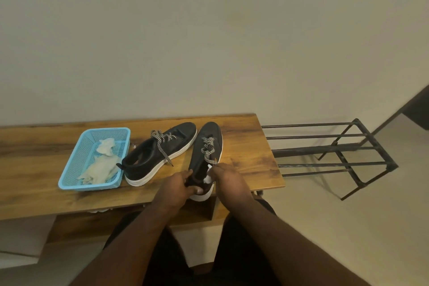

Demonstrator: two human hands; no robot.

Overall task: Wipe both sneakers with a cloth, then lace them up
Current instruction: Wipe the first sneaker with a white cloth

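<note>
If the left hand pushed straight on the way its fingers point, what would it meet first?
The left hand already grips the heel of the right-side sneaker; pushing on, it would probably press into that collar, toward the right hand.

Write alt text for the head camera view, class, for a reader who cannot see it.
A person's left hand grips the heel of a black sneaker on a wooden table while the right hand holds something white at its opening. A second black sneaker lies beside it, next to a blue basket holding pale cloths.
</note>
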